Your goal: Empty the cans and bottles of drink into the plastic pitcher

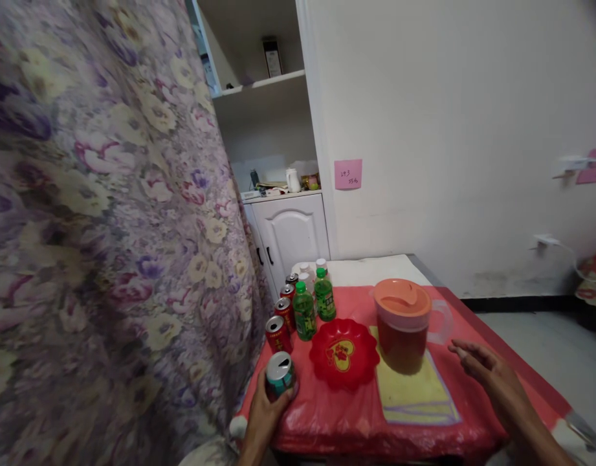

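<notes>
My left hand [273, 404] is wrapped round an opened teal drink can [280, 373] at the table's near left. Just behind it stands a row of red drink cans [277, 334], their tops opened. Two green-capped bottles [305, 312] with green labels are beside the cans. To the right of my left hand lies a red scalloped plate [321, 362] with a yellow print. A clear pitcher [402, 343] with an orange lid holds brownish liquid and stands on a yellow cloth [414, 395]. My right hand [486, 369] hovers near the pitcher's handle, holding nothing, fingers stretched out.
A red plastic cover [336, 421] lies over the table. White-capped bottles [321, 265] stand behind the green ones. A floral curtain [132, 226] hangs close along the left side. Behind are a white cabinet [295, 230] and a wall with a pink note [348, 175].
</notes>
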Motion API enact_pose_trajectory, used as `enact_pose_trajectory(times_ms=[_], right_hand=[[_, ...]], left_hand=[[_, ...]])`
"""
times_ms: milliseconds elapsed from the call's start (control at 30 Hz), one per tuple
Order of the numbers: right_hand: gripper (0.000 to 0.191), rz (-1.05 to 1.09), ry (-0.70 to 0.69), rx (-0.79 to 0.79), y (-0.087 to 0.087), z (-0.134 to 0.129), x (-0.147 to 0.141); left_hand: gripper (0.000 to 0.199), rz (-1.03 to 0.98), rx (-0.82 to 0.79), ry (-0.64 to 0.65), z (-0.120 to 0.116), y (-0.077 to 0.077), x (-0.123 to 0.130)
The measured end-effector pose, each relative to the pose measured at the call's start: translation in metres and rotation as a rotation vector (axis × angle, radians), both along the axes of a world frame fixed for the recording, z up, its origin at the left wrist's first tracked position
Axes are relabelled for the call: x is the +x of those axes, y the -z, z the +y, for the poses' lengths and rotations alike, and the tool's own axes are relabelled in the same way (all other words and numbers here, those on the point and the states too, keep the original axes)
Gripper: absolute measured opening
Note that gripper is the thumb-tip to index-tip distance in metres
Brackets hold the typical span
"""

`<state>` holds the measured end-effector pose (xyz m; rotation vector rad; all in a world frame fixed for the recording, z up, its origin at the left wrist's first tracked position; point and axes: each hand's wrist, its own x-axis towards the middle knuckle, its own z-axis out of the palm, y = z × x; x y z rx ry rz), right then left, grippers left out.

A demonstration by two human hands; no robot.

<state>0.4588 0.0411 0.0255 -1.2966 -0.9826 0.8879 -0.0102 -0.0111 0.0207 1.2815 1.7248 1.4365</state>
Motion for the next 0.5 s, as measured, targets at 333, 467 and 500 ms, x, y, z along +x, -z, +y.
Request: enact_pose_trajectory(times_ms=[333,467,500], right_hand=[[0.051,0.014,-0.021,-0.003,0.009,0.005,0.0],[0.051,0.047,-0.018,-0.03,0.004,0.006,-0.002],[0.05,0.052,-0.018,-0.033,0.002,0.006,-0.003]], left_hand=[[0.077,-0.073,0.064,0.028,0.002,-0.043,0.031],[0.076,-0.059,0.115,0.138,0.015,-0.064,0.045],[0.077,-0.052,0.114,0.174,0.02,-0.068,0.049]])
